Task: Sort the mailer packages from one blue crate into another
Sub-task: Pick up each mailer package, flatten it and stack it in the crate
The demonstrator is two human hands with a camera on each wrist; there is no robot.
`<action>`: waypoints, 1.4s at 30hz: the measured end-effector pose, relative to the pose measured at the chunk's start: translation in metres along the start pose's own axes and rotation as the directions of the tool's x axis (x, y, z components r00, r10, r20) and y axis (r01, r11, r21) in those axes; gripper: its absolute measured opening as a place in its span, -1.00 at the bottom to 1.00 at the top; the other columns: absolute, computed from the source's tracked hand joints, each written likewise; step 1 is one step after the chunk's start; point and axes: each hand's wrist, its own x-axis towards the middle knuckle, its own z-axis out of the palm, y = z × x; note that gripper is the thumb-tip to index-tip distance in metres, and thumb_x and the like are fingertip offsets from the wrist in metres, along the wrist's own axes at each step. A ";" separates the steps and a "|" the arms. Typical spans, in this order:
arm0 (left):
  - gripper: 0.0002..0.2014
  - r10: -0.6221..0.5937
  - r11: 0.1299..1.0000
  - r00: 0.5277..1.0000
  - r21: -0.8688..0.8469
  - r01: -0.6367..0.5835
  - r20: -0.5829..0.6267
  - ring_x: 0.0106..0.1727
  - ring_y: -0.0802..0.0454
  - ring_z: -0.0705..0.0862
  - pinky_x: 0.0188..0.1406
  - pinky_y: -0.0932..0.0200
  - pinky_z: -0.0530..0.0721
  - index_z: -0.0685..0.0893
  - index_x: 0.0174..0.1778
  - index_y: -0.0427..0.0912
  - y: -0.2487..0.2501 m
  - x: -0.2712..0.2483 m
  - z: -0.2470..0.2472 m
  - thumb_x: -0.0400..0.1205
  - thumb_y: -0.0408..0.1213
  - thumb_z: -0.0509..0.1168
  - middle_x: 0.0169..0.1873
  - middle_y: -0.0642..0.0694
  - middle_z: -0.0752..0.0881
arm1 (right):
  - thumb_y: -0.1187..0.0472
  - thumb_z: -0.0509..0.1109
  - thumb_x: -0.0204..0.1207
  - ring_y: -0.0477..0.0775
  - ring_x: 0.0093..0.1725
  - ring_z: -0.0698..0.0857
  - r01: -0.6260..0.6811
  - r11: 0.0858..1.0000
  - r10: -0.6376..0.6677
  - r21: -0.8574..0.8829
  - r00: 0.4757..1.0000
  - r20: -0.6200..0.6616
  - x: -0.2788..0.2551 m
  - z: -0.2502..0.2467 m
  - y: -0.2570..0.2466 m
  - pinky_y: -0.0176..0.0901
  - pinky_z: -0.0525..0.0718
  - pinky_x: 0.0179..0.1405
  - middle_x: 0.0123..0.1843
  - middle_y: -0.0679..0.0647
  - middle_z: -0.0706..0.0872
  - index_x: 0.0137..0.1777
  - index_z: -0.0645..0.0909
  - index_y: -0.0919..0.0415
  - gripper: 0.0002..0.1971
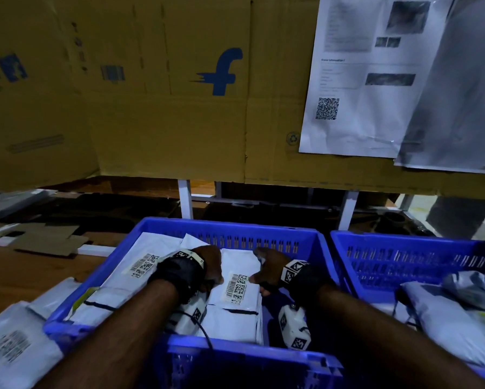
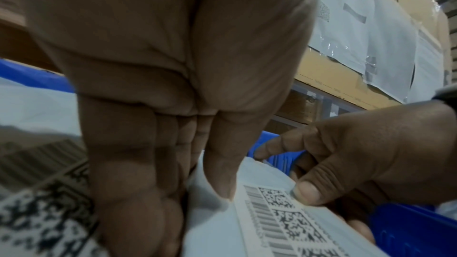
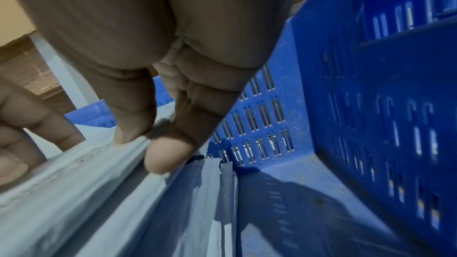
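Note:
A white mailer (image 1: 235,313) with a barcode label (image 1: 237,287) lies on top of the pile in the left blue crate (image 1: 235,224). My left hand (image 1: 210,265) grips its left edge; the left wrist view has the thumb (image 2: 222,175) on top and the fingers (image 2: 136,183) down along the side. My right hand (image 1: 266,269) pinches the right edge, thumb (image 3: 131,122) above and a fingertip (image 3: 168,155) beneath. The right blue crate (image 1: 404,240) holds a few grey-white mailers (image 1: 446,313).
More white mailers (image 1: 129,273) fill the left part of the left crate. Other mailers (image 1: 13,341) lie outside it on the wooden table at the left. A cardboard wall (image 1: 165,122) with taped paper sheets (image 1: 362,80) stands behind the crates.

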 end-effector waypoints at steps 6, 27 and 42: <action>-0.82 0.006 0.979 0.999 0.202 0.004 -0.050 -0.28 -0.12 0.80 -0.13 -0.06 0.84 0.75 -0.36 -0.28 -0.001 0.007 -0.002 0.35 -0.22 0.50 -0.43 -0.13 0.77 | 0.01 0.55 0.48 0.14 0.49 0.51 -0.006 0.969 -0.004 -0.247 0.999 -0.041 0.010 0.005 0.001 -0.13 0.47 0.45 0.56 0.12 0.48 0.59 0.36 0.22 -0.26; -0.70 0.009 0.938 0.994 0.346 0.029 -0.108 0.00 -0.11 0.79 0.11 0.03 0.75 0.77 -0.13 -0.31 -0.042 0.006 -0.019 0.46 -0.12 0.33 -0.15 -0.19 0.82 | -0.25 0.40 0.52 0.44 0.70 -0.09 0.213 0.694 -0.018 -0.687 0.960 0.279 0.001 0.018 -0.033 0.38 0.02 0.62 0.75 0.25 -0.18 0.74 -0.10 -0.06 -0.04; -0.66 -0.072 0.942 0.972 0.306 0.140 -0.221 0.26 -0.18 0.69 0.25 0.04 0.65 0.69 0.20 -0.30 -0.023 -0.013 -0.019 0.61 -0.14 0.33 0.20 -0.25 0.72 | -0.29 0.43 0.45 0.39 0.40 0.51 0.295 0.694 -0.224 -0.656 0.955 0.193 -0.004 0.004 -0.041 0.03 0.50 0.21 0.36 0.33 0.53 0.38 0.50 0.22 -0.31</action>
